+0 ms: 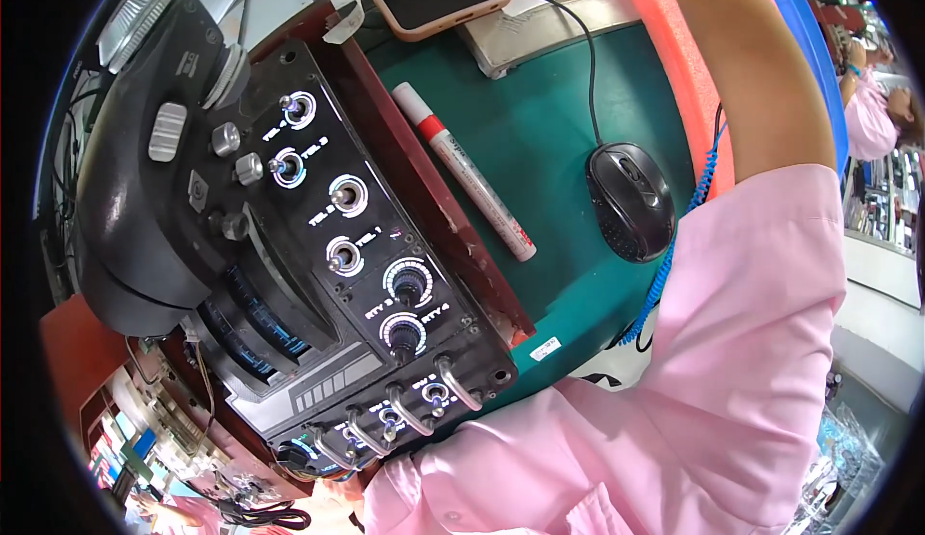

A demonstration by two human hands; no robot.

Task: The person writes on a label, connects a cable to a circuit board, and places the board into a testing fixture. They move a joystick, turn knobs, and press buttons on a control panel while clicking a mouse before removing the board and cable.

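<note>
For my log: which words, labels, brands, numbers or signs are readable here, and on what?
Wording not copied; places only.
Control panel: white labels beside toggle switches and knobs, mostly readable.
Throttle handle: small grey markings, too small to read.
Marker pen: red barrel print, mostly too small to read.
White sticker on the green work surface: tiny print, unreadable.

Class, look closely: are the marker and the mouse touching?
Apart. The head view shows bare green mat between the marker and the mouse.
</note>
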